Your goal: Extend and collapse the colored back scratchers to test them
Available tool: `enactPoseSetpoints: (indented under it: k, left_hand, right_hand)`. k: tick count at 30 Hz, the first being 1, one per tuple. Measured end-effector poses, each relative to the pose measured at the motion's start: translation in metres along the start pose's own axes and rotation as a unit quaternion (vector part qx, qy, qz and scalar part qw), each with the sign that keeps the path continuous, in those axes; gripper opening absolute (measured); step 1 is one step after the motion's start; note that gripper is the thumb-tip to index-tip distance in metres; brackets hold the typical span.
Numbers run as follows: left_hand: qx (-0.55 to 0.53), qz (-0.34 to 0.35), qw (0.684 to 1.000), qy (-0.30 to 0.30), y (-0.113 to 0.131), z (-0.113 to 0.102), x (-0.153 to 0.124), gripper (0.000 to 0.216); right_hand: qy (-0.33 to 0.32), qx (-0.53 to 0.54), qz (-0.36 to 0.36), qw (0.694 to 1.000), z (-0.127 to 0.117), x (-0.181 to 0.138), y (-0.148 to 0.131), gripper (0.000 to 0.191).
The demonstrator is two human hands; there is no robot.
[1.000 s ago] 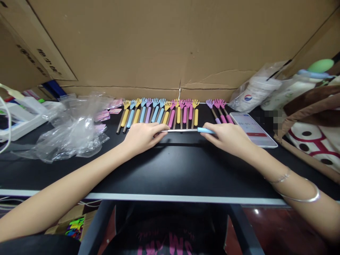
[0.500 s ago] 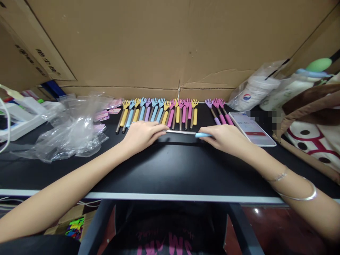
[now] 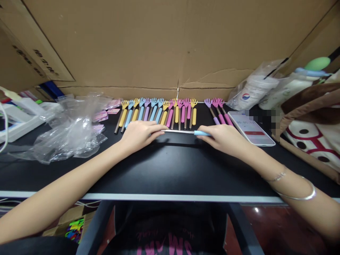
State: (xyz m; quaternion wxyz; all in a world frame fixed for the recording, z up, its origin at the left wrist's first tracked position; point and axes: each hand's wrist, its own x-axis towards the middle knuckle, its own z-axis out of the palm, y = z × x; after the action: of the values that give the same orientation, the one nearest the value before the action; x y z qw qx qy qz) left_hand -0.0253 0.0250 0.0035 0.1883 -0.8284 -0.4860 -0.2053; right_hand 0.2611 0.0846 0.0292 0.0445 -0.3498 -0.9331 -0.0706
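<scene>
Between my hands, above the black table, a back scratcher with a thin metal rod (image 3: 178, 131) and a blue handle (image 3: 202, 133) lies crosswise. My left hand (image 3: 139, 136) is closed round the rod's left end, and its fingers hide the head there. My right hand (image 3: 225, 137) grips the blue handle. Just behind stands a row of several back scratchers with yellow, blue, purple and pink claw heads, such as one with a yellow handle (image 3: 194, 116). To the right of that row lie a purple back scratcher (image 3: 216, 120) and two pink ones.
Crumpled clear plastic bags (image 3: 71, 131) and pink cards (image 3: 102, 115) lie at left, by a white power strip (image 3: 23, 122). At right are a phone (image 3: 252, 131) showing a timer, a bagged cup (image 3: 256, 92) and a brown-and-white bag (image 3: 313, 131). Cardboard (image 3: 148, 46) walls the back.
Both hands keep hold of the back scratcher in nearly the same place. The whole view has shifted very slightly, and the phone's timer digits differ.
</scene>
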Motion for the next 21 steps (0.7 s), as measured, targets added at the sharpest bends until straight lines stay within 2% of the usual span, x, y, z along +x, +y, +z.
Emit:
enactPoseSetpoints:
  k: [11, 21]
  left_hand:
    - [0.003, 0.047, 0.997, 0.065, -0.0039, -0.0026, -0.0014, 0.031]
    - [-0.008, 0.036, 0.997, 0.062, 0.0027, -0.0055, -0.0033, 0.028]
  right_hand:
    - [0.075, -0.017, -0.054, 0.996, 0.0009, -0.0031, 0.0028, 0.033]
    - [0.047, -0.003, -0.047, 0.998, 0.0006, -0.0033, 0.004, 0.033]
